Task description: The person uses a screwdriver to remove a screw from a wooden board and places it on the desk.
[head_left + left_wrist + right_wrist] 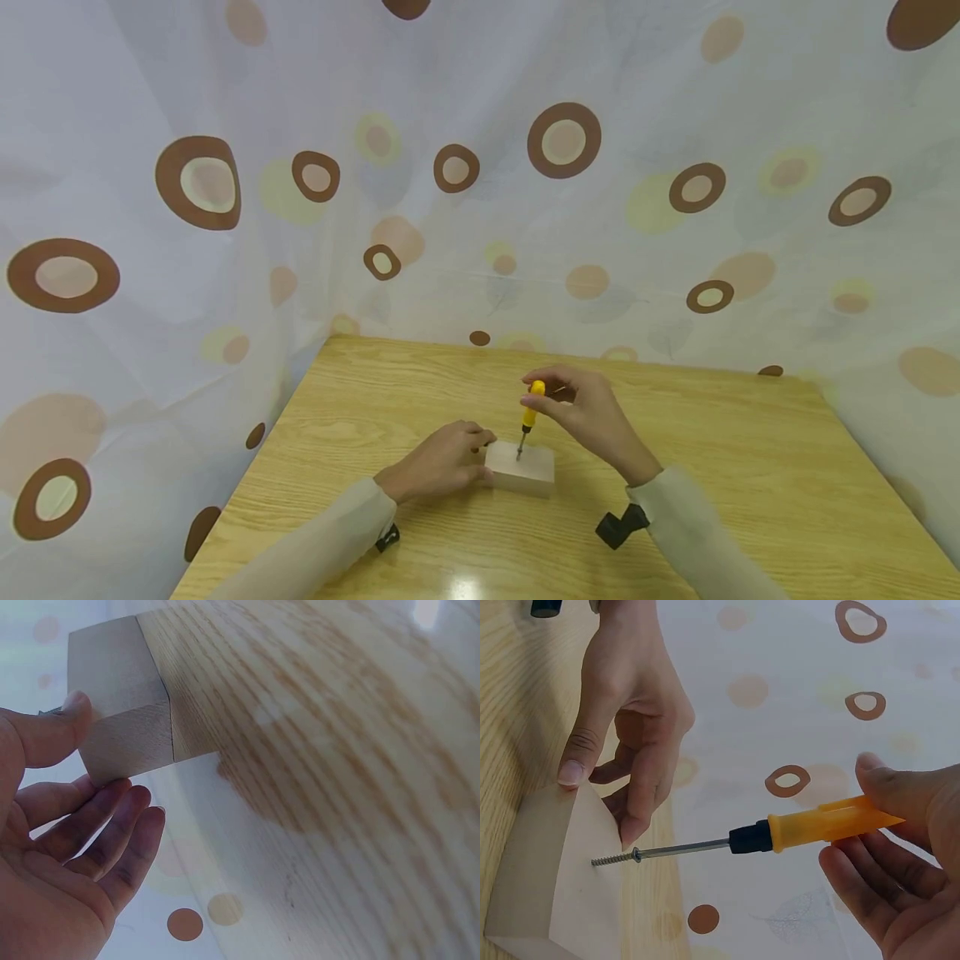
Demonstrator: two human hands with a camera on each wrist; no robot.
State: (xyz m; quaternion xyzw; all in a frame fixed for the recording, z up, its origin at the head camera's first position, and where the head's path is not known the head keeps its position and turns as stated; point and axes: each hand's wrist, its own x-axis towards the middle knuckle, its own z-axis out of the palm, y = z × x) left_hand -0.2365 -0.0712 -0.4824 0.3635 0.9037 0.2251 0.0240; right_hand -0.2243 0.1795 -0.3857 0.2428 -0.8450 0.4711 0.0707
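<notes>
A pale wooden block [519, 469] lies on the wood-grain table. My left hand [442, 460] grips its left end, thumb on the near side and fingers at the far side, as the left wrist view shows of the block [124, 694]. A screw [615, 859] stands in the block's top face with much of its thread exposed. The tip of a yellow-handled screwdriver [802, 829] meets the screw's head. My right hand [581, 408] holds the screwdriver's handle from above, thumb on one side and fingers on the other in the right wrist view.
The table [360, 392] reaches back to a pale curtain [495, 217] patterned with brown rings and dots, which also hangs along the left side. Black wrist devices, one [624, 525] at the right cuff and another [387, 538] at the left, sit close above the table.
</notes>
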